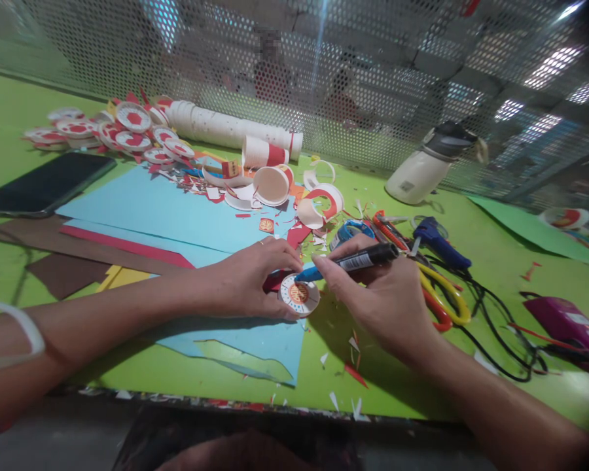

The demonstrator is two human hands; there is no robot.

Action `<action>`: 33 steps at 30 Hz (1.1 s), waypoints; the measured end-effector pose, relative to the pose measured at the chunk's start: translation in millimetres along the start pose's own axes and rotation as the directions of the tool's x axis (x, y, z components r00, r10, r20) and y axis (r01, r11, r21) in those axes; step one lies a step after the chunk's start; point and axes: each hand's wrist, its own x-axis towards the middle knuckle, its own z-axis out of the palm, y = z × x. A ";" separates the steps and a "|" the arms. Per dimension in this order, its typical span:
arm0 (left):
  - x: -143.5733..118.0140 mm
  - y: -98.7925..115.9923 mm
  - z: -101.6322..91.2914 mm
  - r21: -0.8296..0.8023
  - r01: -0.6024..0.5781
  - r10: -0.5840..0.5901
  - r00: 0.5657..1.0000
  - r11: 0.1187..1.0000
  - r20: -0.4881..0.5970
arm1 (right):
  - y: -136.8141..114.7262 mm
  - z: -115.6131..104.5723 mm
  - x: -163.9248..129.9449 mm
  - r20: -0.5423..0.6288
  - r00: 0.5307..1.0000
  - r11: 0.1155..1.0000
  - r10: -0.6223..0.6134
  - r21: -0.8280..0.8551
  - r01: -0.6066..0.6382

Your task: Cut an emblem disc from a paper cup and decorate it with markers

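Pressing down on a small round paper disc (299,295), the left hand (248,278) lies flat-fingered, its fingertips curled over the disc's near and left edge to pin it against the green tabletop (412,386). The disc is white card with a ring of small marks round its rim and a red-and-gold patch at the centre; it sits at the corner of a smooth light-blue paper sheet (161,209), just in front of the person. The right hand (380,294) pinches a marker (353,263) between thumb and first fingers, the fingers closed narrowly round its black barrel, and the blue tip touches the disc's upper edge.

Under the blue sheet lie further flat sheets: a red strip, brown card and a yellow corner. Small white and red paper snippets are scattered over the table near the hands. Beyond the sheets lie cut paper cups (272,185), white with red bands, some on their sides with open mouths showing plain insides that hold nothing I can make out. Behind them a long stack of nested cups (226,127) lies on its side, and to its left a heap of finished red-and-white discs (122,131). A dark phone (46,183) rests flat at the left. To the right are yellow-handled scissors (446,294), a blue glue gun (439,241) with a black cord, and a cream bottle (425,173) with a dark lid lying against the perforated metal screen (373,65).
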 end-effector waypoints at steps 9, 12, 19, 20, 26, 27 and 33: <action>-0.1 0.0 0.1 -0.018 0.002 -0.002 1.000 1.000 0.005 | 1.0 -1.2 0.0 0.032 0.999 0.999 -0.005 -0.032 0.006; -0.5 -0.1 0.1 -0.030 0.008 -0.008 1.000 1.000 0.001 | -2.9 -2.0 0.5 0.049 0.998 0.995 -0.048 -0.083 0.052; -0.5 -2.1 1.7 -0.019 0.017 -0.018 1.000 1.000 -0.002 | -9.7 -6.9 1.9 0.171 0.979 0.978 -0.115 -0.150 0.141; -0.5 -2.4 1.9 -0.020 0.018 -0.018 1.000 1.000 -0.003 | -9.8 -7.3 2.4 0.186 0.975 0.978 -0.121 -0.145 0.149; -0.7 0.3 0.8 -0.034 0.033 -0.033 0.999 0.999 0.013 | -5.6 -5.4 3.4 0.173 0.979 0.979 -0.108 -0.152 0.135; -0.8 0.7 0.4 -0.038 0.029 -0.028 0.999 0.999 0.016 | -4.6 -4.8 3.0 0.159 0.981 0.979 -0.110 -0.155 0.135; -0.9 -0.6 -0.2 -0.034 0.017 -0.017 1.000 0.999 0.011 | -5.8 -5.3 1.4 -0.005 0.991 0.985 -0.130 -0.114 0.129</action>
